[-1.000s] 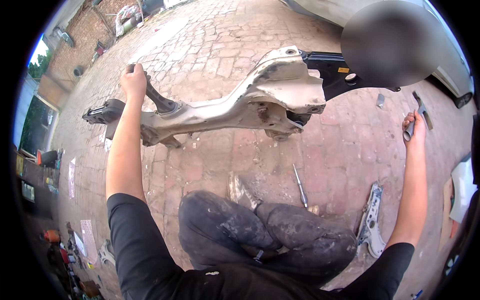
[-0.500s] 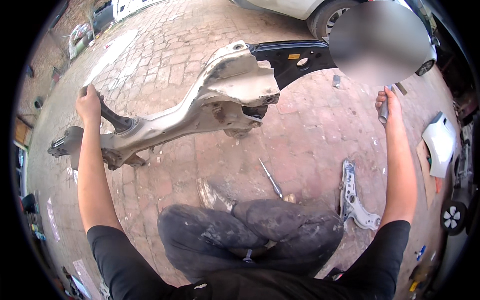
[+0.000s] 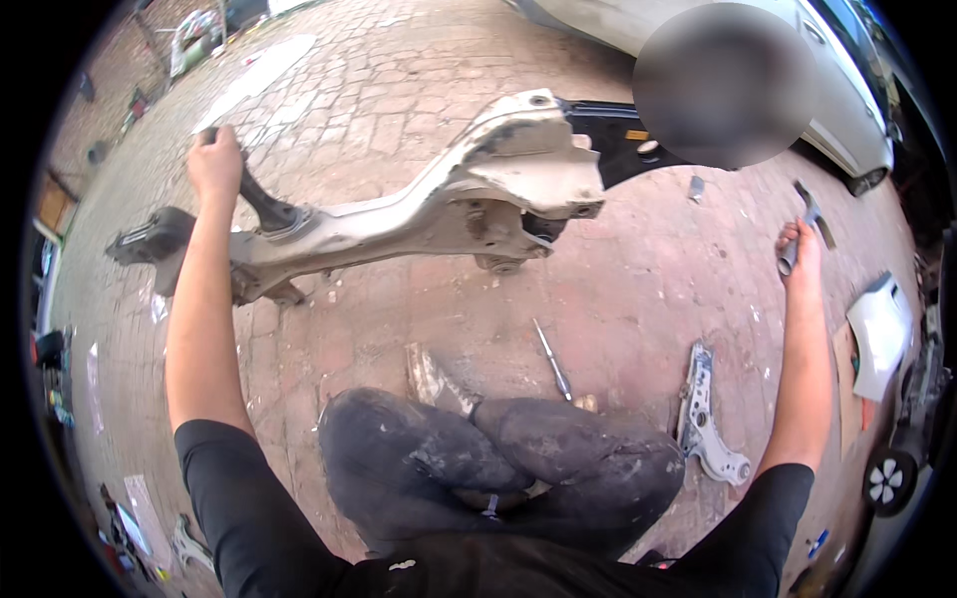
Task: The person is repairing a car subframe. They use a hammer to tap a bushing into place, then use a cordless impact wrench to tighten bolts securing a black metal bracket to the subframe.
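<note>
A large pale metal car subframe (image 3: 399, 224) lies across the paving in front of me, with dark rubber or metal parts at its left end. Its far right end meets a black metal arm (image 3: 608, 130) that has a round hole. My left hand (image 3: 215, 164) is closed round the upper end of a dark bracket (image 3: 267, 204) rising from the subframe's left part. Out to the right and apart from the subframe, my right hand (image 3: 800, 254) grips a hammer (image 3: 812, 204) by its handle, head pointing away from me.
A screwdriver (image 3: 554, 361) and a loose control arm (image 3: 703, 424) lie on the bricks near my crossed legs (image 3: 498, 448). Silver cars (image 3: 847, 120) stand far right, partly behind a blurred patch. A white panel (image 3: 879, 334) lies at the right.
My right hand has come lower and nearer with the hammer, whose head now shows. The left hand keeps its grip on the bracket. The whole view has shifted a little.
</note>
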The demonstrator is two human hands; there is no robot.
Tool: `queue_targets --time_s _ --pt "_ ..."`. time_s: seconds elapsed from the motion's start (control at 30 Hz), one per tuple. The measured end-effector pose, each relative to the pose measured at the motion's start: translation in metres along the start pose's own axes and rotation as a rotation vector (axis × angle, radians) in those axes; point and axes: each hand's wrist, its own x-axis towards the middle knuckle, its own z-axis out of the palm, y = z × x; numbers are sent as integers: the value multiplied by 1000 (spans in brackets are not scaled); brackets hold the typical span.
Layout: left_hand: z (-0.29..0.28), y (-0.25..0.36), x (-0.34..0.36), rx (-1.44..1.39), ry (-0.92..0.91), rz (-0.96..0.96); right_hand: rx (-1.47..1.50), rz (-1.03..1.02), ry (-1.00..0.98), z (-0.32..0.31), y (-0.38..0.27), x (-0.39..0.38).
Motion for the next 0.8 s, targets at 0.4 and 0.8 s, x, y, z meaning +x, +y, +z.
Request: queue_targets --time_s 0.4,0.8 --pt "-19 18 -14 -183 -60 -47 -242 84 -65 63 34 -29" --pt "-4 -3 -6 -238 -82 -11 5 0 96 -20 18 -25"
